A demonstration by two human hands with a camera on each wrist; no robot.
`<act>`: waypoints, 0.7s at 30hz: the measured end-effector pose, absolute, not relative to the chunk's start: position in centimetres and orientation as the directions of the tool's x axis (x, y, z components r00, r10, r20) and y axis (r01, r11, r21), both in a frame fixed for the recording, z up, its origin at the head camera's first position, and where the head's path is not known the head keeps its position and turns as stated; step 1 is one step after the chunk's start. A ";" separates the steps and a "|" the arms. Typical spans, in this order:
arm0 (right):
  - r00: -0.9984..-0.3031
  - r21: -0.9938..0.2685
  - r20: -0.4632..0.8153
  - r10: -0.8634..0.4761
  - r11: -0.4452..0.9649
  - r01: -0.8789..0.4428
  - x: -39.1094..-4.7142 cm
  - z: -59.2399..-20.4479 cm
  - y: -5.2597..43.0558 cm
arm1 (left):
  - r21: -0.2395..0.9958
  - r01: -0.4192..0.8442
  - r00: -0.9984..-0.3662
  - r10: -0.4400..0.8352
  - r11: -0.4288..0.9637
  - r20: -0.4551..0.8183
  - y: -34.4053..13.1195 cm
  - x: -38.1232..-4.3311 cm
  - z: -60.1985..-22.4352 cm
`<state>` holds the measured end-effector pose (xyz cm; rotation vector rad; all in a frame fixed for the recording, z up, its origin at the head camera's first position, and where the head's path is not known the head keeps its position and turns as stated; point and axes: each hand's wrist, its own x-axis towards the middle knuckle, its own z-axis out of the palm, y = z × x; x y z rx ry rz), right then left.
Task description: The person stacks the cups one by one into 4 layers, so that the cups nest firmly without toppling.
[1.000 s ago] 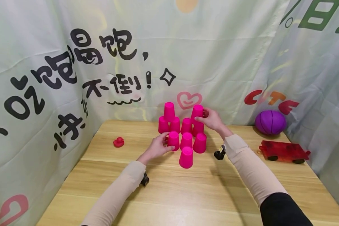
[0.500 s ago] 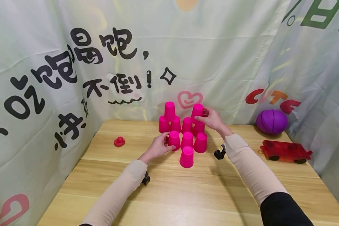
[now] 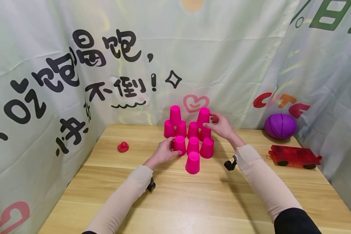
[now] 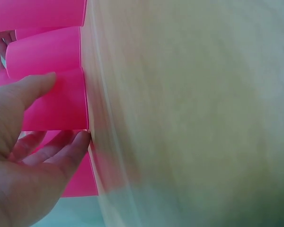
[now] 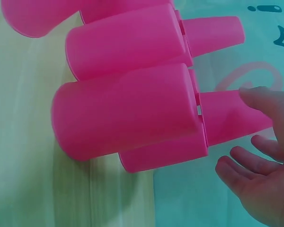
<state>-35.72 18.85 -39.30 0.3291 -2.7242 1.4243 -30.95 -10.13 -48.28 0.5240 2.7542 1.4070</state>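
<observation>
Several bright pink cups stand upside down. My left hand (image 3: 162,151) holds the left cup (image 3: 179,143) of a row of three, thumb on its near side and fingers round its left. Beside it are the middle cup (image 3: 193,145) and right cup (image 3: 207,148), with one cup (image 3: 192,164) in front. Behind, two small stacks each carry a top cup. My right hand (image 3: 221,126) is at the right top cup (image 3: 203,114); in the right wrist view its thumb overlaps that cup (image 5: 227,113) while the fingers spread away from it. The left top cup (image 3: 175,114) stands untouched.
A red toy duck (image 3: 123,147) sits at left on the wooden table (image 3: 175,204). A purple ball (image 3: 280,126) and a red wheeled toy (image 3: 293,156) lie at right. A printed curtain (image 3: 222,58) hangs close behind the cups.
My right hand has loosened and drawn slightly right and down from the right top cup, its fingers parting from it. The cups and my left hand have stayed put.
</observation>
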 end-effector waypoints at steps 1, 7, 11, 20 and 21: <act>-0.977 -0.809 0.140 -0.161 0.550 -0.207 -35.4 -39.3 19.0 | 0.787 0.290 -0.944 0.296 0.544 0.143 -10.1 -30.9 -48.2; -0.976 -0.810 0.150 -0.156 0.547 -0.212 -33.3 -39.7 20.5 | 0.797 0.279 -0.948 0.285 0.536 0.140 -10.1 -31.0 -47.7; -0.976 -0.809 0.164 -0.142 0.547 -0.215 -31.9 -40.0 21.3 | 0.827 0.292 -0.947 0.264 0.481 0.181 -10.1 -31.4 -47.0; -0.962 -0.797 0.228 -0.152 0.539 -0.274 -29.3 -40.8 21.6 | 0.832 0.321 -0.944 0.217 0.451 0.247 -9.2 -32.0 -44.0; -0.961 -0.796 0.227 -0.156 0.538 -0.276 -29.1 -40.9 21.6 | 0.828 0.323 -0.944 0.216 0.458 0.249 -9.0 -32.1 -43.7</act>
